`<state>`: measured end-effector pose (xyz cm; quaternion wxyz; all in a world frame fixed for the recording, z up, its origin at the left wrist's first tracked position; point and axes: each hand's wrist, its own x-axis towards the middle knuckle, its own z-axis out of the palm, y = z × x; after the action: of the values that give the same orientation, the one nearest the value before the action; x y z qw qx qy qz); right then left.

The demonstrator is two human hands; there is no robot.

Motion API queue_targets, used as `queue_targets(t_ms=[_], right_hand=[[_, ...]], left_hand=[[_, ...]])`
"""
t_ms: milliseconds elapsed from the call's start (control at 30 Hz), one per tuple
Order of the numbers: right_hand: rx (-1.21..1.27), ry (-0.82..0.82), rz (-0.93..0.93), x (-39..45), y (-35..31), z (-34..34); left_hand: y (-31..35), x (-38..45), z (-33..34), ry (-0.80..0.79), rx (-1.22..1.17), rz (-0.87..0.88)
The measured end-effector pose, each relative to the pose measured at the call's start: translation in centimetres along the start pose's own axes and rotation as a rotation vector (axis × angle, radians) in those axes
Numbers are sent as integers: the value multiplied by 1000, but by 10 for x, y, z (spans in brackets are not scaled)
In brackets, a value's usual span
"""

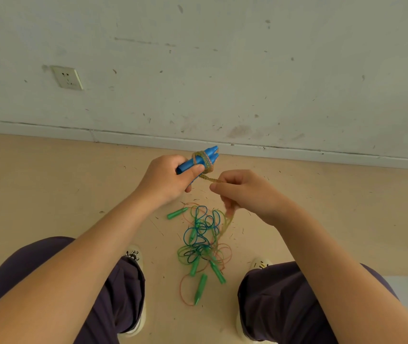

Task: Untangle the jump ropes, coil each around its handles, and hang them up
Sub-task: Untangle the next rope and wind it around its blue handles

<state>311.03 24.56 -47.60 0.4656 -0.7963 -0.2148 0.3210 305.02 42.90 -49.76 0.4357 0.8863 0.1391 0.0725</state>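
Head view: left hand point(167, 178) fingers point(194, 170) curl round two blue handles point(198, 160), a yellowish rope point(204, 158) coiled a few turns about them. Right hand point(244, 192) pinches that rope's loose run, which drops to a tangle point(201, 238) of blue, green and orange ropes with green handles point(200, 289) on the floor point(49, 194) between the shoes. Wall's baseboard point(297, 155) lies just beyond; bare floor spreads either side.

Tangled ropes point(201, 240) fill the floor point(61, 184) between 2 shoes point(133, 255).
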Motion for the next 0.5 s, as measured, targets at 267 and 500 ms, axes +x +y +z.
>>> queue_targets(t_ms=[267, 500], right_hand=[[23, 179, -193, 0, 1, -22], [-23, 114, -185, 3, 5, -9]], left_hand=[[2, 0, -15, -492, -62, -20], [4, -5, -17, -804, -127, -80]])
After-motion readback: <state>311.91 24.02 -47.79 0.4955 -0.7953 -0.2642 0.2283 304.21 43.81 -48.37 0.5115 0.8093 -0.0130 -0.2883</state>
